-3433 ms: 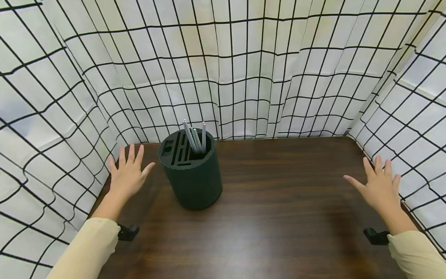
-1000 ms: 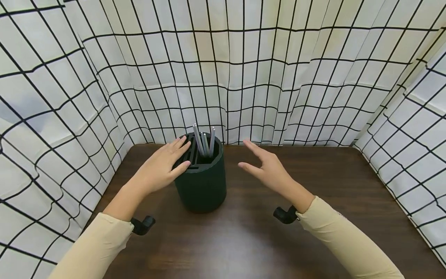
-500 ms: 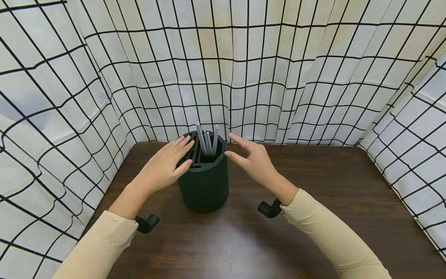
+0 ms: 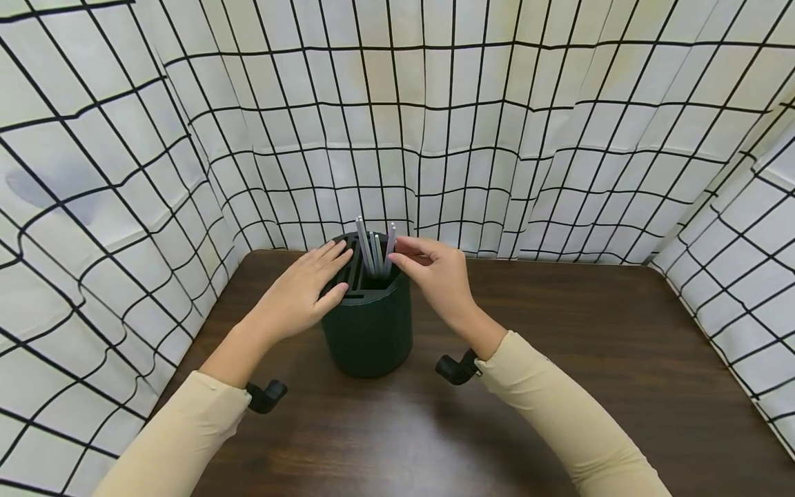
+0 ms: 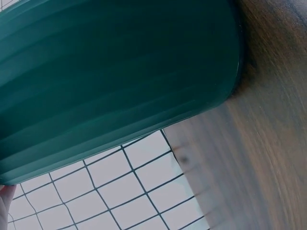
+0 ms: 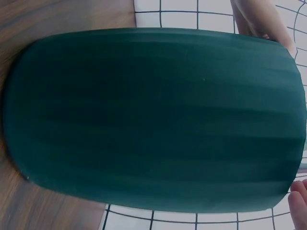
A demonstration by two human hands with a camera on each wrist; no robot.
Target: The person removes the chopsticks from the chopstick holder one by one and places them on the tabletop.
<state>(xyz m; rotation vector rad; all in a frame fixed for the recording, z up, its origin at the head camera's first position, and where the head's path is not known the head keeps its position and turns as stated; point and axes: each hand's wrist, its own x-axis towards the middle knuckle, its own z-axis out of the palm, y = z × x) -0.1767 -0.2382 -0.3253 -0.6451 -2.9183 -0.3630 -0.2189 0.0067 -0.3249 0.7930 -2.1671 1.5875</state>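
A white sheet printed with a black grid (image 4: 466, 131) encloses the work area at the back and on both sides. The dark wood-grain bench (image 4: 571, 407) carries a dark green holder (image 4: 369, 338), which stands upright left of the bench's middle. Several pale sticks (image 4: 363, 240) stand in the open compartment at the right of its slotted top (image 4: 351, 273), leaning at differing angles.

Left grip (image 4: 297, 290): released, fingers extended, resting over the left part of the slotted top. Right grip (image 4: 437, 273): thumb and fingertips pinching the rightmost stick (image 4: 392, 232) just above the rim. How firm the pinch is cannot be told. The lower end of that stick is hidden inside the holder.

Possible faults:
- Slip. The stick is thin and looks smooth; a light pinch could let it slide back into the compartment.
- Snag. The sticks stand close together; a slanted pull could drag a neighbour along or catch the rim.
- Tipping. Sideways force on the stick could rock the holder if the left grip bears too lightly.
- Collision. Wide right-hand movement near the rim could knock the other sticks askew.
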